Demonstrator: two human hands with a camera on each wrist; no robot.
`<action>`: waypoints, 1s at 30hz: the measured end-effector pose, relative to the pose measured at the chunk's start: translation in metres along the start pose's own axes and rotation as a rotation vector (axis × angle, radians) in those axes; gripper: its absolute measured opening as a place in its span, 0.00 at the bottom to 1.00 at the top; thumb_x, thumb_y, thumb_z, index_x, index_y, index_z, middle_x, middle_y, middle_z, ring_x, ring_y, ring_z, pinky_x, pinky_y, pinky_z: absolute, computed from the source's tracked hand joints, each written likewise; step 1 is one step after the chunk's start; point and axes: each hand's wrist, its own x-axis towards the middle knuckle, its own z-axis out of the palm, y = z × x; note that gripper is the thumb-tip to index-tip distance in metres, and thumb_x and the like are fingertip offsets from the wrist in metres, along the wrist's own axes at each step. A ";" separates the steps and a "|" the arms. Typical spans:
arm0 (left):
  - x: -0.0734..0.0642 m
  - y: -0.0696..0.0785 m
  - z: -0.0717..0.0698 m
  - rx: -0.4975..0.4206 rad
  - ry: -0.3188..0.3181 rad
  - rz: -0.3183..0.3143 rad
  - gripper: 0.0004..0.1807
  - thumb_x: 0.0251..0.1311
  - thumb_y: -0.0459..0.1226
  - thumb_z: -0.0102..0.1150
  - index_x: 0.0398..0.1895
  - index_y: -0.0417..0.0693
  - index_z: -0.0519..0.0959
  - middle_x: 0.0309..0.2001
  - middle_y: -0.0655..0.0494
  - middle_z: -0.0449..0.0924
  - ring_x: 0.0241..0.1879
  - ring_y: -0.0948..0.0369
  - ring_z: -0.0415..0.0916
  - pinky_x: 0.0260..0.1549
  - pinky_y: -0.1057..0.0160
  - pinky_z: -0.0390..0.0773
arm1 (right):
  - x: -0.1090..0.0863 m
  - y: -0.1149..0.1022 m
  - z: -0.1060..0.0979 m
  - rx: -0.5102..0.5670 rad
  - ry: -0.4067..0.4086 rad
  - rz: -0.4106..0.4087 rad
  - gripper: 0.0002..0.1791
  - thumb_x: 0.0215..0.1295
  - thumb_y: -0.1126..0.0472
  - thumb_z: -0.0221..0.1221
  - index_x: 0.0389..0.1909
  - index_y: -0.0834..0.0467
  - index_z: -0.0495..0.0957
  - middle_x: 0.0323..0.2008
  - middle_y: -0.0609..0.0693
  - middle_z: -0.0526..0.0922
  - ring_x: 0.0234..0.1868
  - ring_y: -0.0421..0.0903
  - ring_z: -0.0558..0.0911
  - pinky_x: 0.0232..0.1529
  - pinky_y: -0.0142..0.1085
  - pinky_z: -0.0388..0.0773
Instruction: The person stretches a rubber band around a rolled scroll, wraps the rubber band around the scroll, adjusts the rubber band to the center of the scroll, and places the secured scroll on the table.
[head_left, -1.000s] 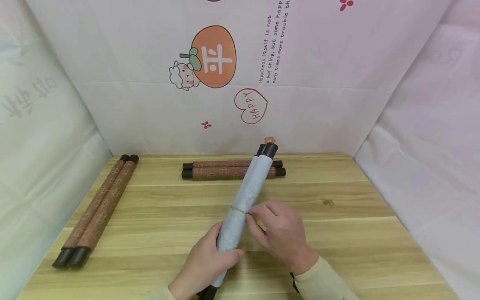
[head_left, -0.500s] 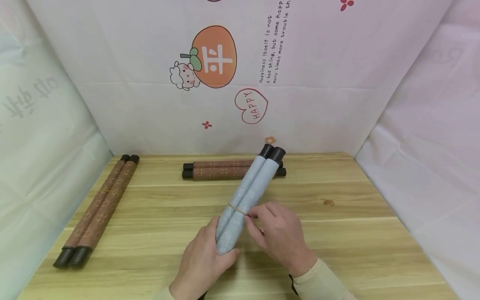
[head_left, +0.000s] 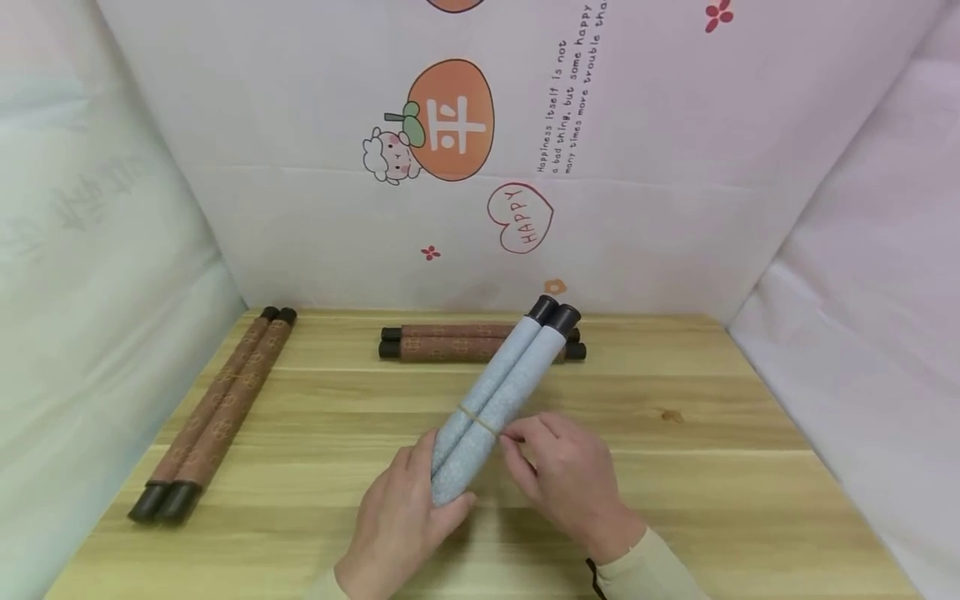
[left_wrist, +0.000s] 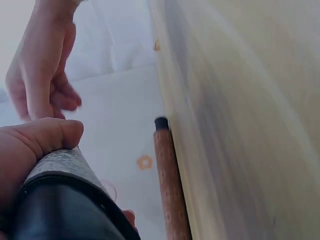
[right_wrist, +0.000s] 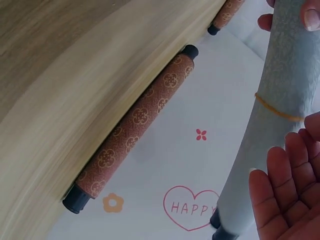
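Observation:
A pale grey-blue scroll (head_left: 525, 379), rolled from both ends into two rods with black end caps, is held up at a slant above the table. My left hand (head_left: 397, 521) grips its lower part, the thumb lying across the front. Around the scroll's middle runs a thin tan rubber band (head_left: 478, 419). Thumb and index finger of my right hand (head_left: 570, 475) pinch this band at the scroll's right side. From the right wrist view, the other fingers (right_wrist: 280, 175) of that hand lie beside the scroll, and the band (right_wrist: 277, 111) crosses it above them.
Two brown patterned scrolls with black ends lie on the wooden table (head_left: 712, 500): one scroll (head_left: 247, 392) along the left edge, the other scroll (head_left: 435, 347) at the back, partly behind the grey-blue one. A small tan looped thing (head_left: 670, 416) lies on the right. White printed cloth (head_left: 637, 233) walls surround the table.
The grey-blue scroll has turned in my left hand, so both rods now show side by side. Its upper end has swung right. My right hand stays at the band; the head view has shifted slightly.

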 end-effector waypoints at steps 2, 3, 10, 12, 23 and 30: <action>0.002 -0.006 -0.003 0.015 0.024 -0.006 0.48 0.48 0.54 0.79 0.68 0.37 0.72 0.44 0.44 0.84 0.35 0.57 0.82 0.31 0.58 0.82 | -0.001 0.001 -0.001 0.005 -0.018 0.021 0.06 0.67 0.56 0.61 0.33 0.53 0.84 0.26 0.43 0.83 0.22 0.37 0.79 0.19 0.30 0.76; 0.004 -0.009 -0.005 0.025 0.033 -0.009 0.48 0.47 0.54 0.79 0.68 0.37 0.72 0.44 0.43 0.84 0.35 0.56 0.82 0.30 0.57 0.82 | -0.001 0.002 -0.001 0.004 -0.024 0.027 0.06 0.66 0.57 0.62 0.32 0.53 0.84 0.26 0.43 0.84 0.22 0.37 0.80 0.19 0.30 0.76; 0.015 -0.040 -0.018 0.098 0.086 -0.053 0.48 0.48 0.52 0.80 0.67 0.33 0.73 0.46 0.38 0.83 0.34 0.51 0.83 0.29 0.52 0.84 | -0.008 0.011 -0.005 -0.035 -0.108 0.089 0.09 0.64 0.54 0.65 0.38 0.54 0.86 0.32 0.47 0.88 0.27 0.42 0.85 0.21 0.37 0.81; 0.018 -0.051 -0.023 0.113 0.094 -0.082 0.48 0.48 0.51 0.81 0.67 0.32 0.72 0.48 0.35 0.82 0.34 0.48 0.83 0.28 0.50 0.84 | -0.010 0.014 -0.006 -0.043 -0.132 0.106 0.11 0.64 0.53 0.66 0.40 0.55 0.86 0.33 0.49 0.89 0.28 0.44 0.85 0.22 0.39 0.81; 0.031 -0.110 -0.048 0.218 0.129 -0.182 0.50 0.50 0.51 0.79 0.67 0.26 0.69 0.48 0.27 0.80 0.30 0.41 0.82 0.23 0.46 0.83 | -0.016 0.020 -0.007 -0.057 -0.163 0.123 0.15 0.57 0.55 0.72 0.44 0.55 0.86 0.37 0.51 0.90 0.35 0.49 0.88 0.29 0.43 0.85; 0.031 -0.141 -0.060 0.251 0.090 -0.260 0.50 0.54 0.49 0.78 0.68 0.23 0.65 0.48 0.25 0.79 0.29 0.41 0.82 0.21 0.46 0.82 | -0.018 0.024 -0.005 -0.065 -0.199 0.127 0.15 0.57 0.54 0.71 0.44 0.54 0.86 0.37 0.52 0.90 0.36 0.51 0.88 0.30 0.45 0.86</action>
